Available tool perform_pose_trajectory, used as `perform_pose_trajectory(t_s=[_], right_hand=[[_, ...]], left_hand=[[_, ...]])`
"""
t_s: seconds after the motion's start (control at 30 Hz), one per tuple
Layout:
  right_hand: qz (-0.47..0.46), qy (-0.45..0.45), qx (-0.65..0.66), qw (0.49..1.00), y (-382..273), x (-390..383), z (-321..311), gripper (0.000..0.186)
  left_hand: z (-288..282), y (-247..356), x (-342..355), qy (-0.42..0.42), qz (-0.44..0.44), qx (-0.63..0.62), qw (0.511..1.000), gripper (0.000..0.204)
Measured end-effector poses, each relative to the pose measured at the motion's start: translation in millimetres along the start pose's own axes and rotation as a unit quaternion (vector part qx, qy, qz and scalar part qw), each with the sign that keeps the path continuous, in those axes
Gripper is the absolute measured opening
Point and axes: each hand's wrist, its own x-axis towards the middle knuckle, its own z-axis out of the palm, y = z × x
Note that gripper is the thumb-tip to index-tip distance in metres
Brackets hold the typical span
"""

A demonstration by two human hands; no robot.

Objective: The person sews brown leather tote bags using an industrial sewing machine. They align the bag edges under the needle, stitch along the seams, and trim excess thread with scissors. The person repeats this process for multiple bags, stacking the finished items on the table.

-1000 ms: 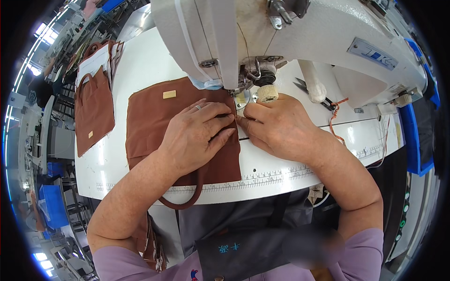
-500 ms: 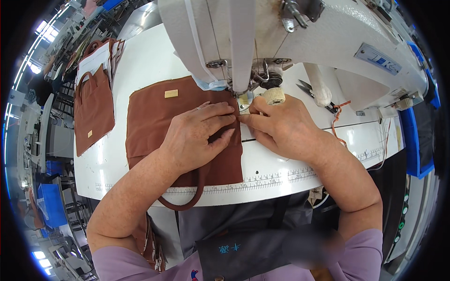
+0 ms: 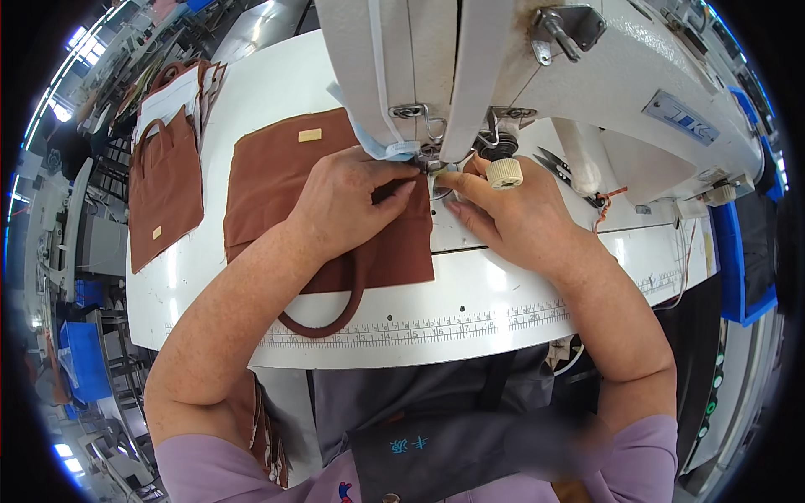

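My left hand [image 3: 344, 197] rests on a brown fabric bag panel [image 3: 277, 193] with a small gold label [image 3: 309, 134]; its fingers bend toward the presser foot [image 3: 428, 164], thumb apart. The panel's looped handle [image 3: 331, 325] hangs toward the table's front. My right hand [image 3: 524, 214] is right of the panel, index finger stretched to its edge under the needle area, thumb apart below. A cream knob [image 3: 505, 173] sits over those fingers, and light blue material [image 3: 377, 147] is fixed beside the machine head. Some fingertips are hidden by the machine.
A white sewing machine [image 3: 629, 75] stands over the white table [image 3: 495, 277]. More brown bag pieces [image 3: 168, 193] lie at the left. Black scissors [image 3: 553, 163] and orange cord [image 3: 605, 210] lie at the right, beside a blue bin [image 3: 738, 277]. Workstations line the far left.
The panel and both hands have moved away from me, deeper under the machine head. My left fingers are bunched closer at the presser foot. The handle has shifted up with the panel.
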Motion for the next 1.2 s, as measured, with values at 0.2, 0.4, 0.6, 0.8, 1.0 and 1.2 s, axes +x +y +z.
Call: perform_pose_trajectory(t_s=[0.2,0.4,0.6,0.8,1.0,1.2], right_hand=[[-0.041,0.057,0.015,0.997,1,-1,-3,0.026],[-0.076,-0.041,0.063,0.994,-16,-5,-7,0.013],[-0.088,0.009,0.027,0.996,-14,-2,-3,0.02],[-0.093,0.023,0.025,0.995,-12,-2,0,0.022],[-0.082,0.005,0.027,0.996,-13,-2,-2,0.023],[-0.068,-0.019,0.033,0.997,-13,-4,-4,0.017]], left_hand=[[-13,6,5,-0.033,0.001,0.036,0.999,0.019],[-24,32,-7,-0.028,0.121,0.131,0.984,0.024],[-15,34,-2,-0.06,0.122,0.182,0.974,0.029],[-10,31,-2,-0.066,0.144,0.158,0.975,0.025],[-11,31,-5,-0.072,0.128,0.127,0.981,0.025],[-14,36,-6,-0.091,0.129,0.14,0.977,0.026]])
